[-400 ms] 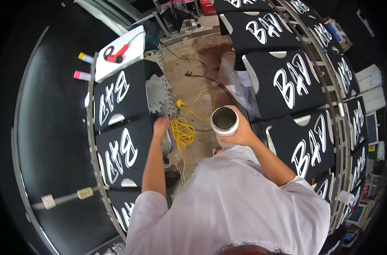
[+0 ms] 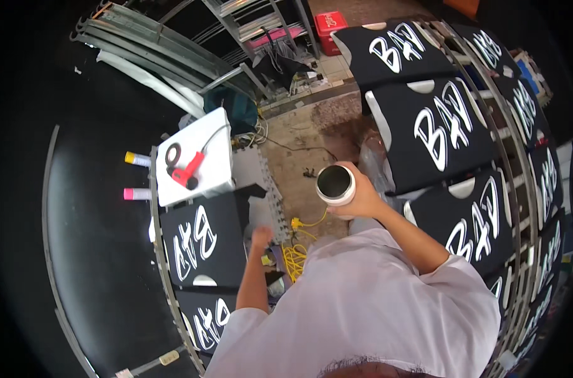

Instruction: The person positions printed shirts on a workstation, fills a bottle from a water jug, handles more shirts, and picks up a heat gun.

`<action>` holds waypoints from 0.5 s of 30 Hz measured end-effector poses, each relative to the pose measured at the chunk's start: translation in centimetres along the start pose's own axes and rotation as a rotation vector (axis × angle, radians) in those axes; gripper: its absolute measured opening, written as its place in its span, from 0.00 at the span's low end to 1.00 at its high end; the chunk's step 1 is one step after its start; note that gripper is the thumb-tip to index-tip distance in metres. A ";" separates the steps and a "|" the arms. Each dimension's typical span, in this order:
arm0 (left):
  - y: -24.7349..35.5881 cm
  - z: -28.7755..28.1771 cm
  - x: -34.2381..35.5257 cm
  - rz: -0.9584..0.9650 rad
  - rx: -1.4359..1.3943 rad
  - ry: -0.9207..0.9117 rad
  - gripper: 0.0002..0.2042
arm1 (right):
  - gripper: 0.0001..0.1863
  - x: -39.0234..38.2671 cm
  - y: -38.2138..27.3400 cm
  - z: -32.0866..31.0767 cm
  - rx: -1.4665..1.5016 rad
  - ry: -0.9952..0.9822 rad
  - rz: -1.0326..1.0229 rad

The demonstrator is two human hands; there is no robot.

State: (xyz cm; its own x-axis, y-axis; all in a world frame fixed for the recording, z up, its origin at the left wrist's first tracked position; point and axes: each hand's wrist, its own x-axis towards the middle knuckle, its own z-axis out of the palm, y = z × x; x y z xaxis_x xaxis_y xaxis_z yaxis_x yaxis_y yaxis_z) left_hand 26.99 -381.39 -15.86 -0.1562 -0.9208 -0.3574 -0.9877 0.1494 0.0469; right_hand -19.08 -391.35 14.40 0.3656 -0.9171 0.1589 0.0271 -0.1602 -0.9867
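Along a bare floor [image 2: 299,195], a left bench [image 2: 163,261] and a right bench [image 2: 504,133] are lined with black shirts [image 2: 434,135]. White lettering is borne by every front that shows clearly; that part is judged done there, while whether any work is left cannot be told. At the far end of the left bench, a white board [image 2: 220,148] is placed. Below the left hand [image 2: 261,237], a grey mat [image 2: 252,170] is seen; that hand is blurred, and whether its grip is open cannot be told. A red heat gun [image 2: 189,170] is laid on the board. A white jar [image 2: 338,200], mouth upward, is clasped in the right hand [image 2: 360,194], its grip closed around the side; the jar is held above the floor, between the benches, and is not set down. Beside the gun, a black ring [image 2: 173,154] is laid.
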 end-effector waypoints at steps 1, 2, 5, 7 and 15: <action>-1.0 5.6 -2.2 -0.014 0.190 -0.054 0.06 | 0.48 4.6 -1.3 -1.6 -0.018 -0.066 -0.029; 2.0 3.5 0.6 0.628 -0.022 0.015 0.08 | 0.48 7.6 0.3 -4.3 -0.120 0.043 -0.102; 3.4 4.0 -2.4 -0.288 -0.600 -0.571 0.09 | 0.48 16.7 -2.0 -9.1 -0.164 0.020 -0.071; 3.5 3.2 1.9 -0.407 -0.673 -0.605 0.10 | 0.48 22.3 -0.9 -12.4 -0.179 0.054 -0.072; -2.2 -4.4 38.0 -0.157 -0.526 -0.521 0.13 | 0.49 44.4 7.8 -19.6 -0.229 0.239 0.052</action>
State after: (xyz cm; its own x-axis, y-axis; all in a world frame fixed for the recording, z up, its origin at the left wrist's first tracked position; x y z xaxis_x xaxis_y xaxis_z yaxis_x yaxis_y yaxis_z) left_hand 23.18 -418.32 -25.41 -0.1172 -0.6082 -0.7851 -0.8930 -0.2814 0.3513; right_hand -20.89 -440.51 14.45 0.1316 -0.9816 0.1382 -0.2052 -0.1633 -0.9650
